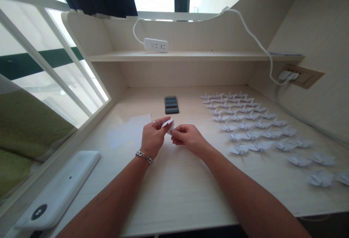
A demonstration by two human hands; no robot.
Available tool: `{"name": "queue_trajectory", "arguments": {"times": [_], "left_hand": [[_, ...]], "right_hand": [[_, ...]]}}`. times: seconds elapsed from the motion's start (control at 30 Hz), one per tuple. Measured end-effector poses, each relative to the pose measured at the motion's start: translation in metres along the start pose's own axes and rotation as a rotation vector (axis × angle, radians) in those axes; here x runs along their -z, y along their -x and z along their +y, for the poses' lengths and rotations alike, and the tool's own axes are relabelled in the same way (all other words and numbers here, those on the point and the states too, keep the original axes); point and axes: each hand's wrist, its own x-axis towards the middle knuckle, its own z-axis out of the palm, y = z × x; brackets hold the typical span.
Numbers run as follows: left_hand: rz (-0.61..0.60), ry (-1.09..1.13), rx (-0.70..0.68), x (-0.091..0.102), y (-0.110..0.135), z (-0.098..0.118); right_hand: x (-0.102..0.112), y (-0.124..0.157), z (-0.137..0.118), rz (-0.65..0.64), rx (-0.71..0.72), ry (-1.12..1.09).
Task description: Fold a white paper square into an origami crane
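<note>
You've got 1 folded white paper [168, 124] pinched between your 2 hands, just above the middle of the desk [180, 198]!
Your left hand [153, 138] grips its left side, your right hand [188, 137] closes fingertip and thumb on its lower right; 1 sharp corner aims away from you, slightly right, while your fingers cover too much to tell the long axis. Over to your right, white paper cranes [260, 146] stand in rows, overlapping too closely at the back to count, with 4 nearest you in 2 pairs. At least 2 white sheets [127, 132] lie left of your hands, 1 dark phone [171, 107] sits just beyond them, 1 white oblong device [60, 190] rests at far left, and 1 power strip [156, 45] is up on the shelf [191, 56].
</note>
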Motion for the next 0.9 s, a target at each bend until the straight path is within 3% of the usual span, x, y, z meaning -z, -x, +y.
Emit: {"name": "queue_trajectory", "arguments": {"times": [0.3,0.67,0.9], "left_hand": [[0.004,0.039,0.018,-0.0025,0.0015,0.0033],[-0.01,0.049,0.017,-0.0017,0.0008,-0.0008],[0.001,0.045,0.035,-0.003,0.0029,0.0034]], "right_hand": [[0.0016,0.0026,-0.0043,-0.053,-0.049,-0.041],[-0.0011,0.0018,-0.0022,0.015,-0.014,-0.025],[-0.0033,0.0021,-0.0015,-0.062,-0.081,-0.092]]}}
